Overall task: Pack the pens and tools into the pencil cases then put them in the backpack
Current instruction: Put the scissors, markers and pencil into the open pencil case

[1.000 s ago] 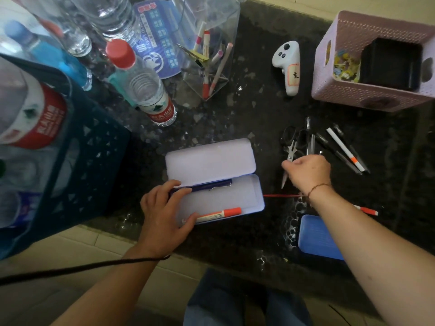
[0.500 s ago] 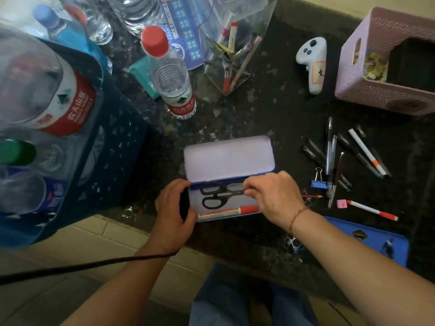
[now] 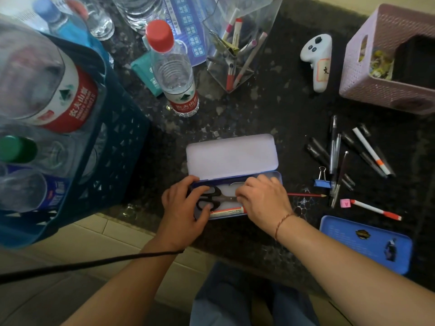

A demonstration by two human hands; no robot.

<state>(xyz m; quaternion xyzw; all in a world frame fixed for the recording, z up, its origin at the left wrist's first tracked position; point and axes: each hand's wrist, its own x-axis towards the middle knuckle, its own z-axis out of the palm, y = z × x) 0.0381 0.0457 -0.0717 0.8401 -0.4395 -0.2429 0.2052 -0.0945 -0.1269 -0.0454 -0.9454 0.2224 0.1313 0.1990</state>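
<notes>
An open pencil case (image 3: pixel 231 156) lies near the table's front edge, pale lid tipped back. In its tray lie black-handled scissors (image 3: pixel 209 196) and an orange-capped marker (image 3: pixel 228 211). My left hand (image 3: pixel 183 208) grips the case's left end, fingers resting over the scissor handles. My right hand (image 3: pixel 263 198) covers the tray's right half, fingertips on the scissor blades. To the right lie loose pens (image 3: pixel 334 151), a white marker (image 3: pixel 369 149), a red pencil (image 3: pixel 306 195), a blue binder clip (image 3: pixel 321 181) and a marker with a pink cube (image 3: pixel 374 209). A second, shut blue pencil case (image 3: pixel 367 241) lies at front right. No backpack shows.
A dark blue crate (image 3: pixel 110 161) full of bottles fills the left side. Behind the case stand a red-capped water bottle (image 3: pixel 174 71) and a clear pen holder (image 3: pixel 235 50). A white controller (image 3: pixel 317 60) and a pink basket (image 3: pixel 376 74) sit at back right.
My right hand took the scissors from the loose pile and brought them left into the case's tray. My left hand slid its fingers onto the scissor handles.
</notes>
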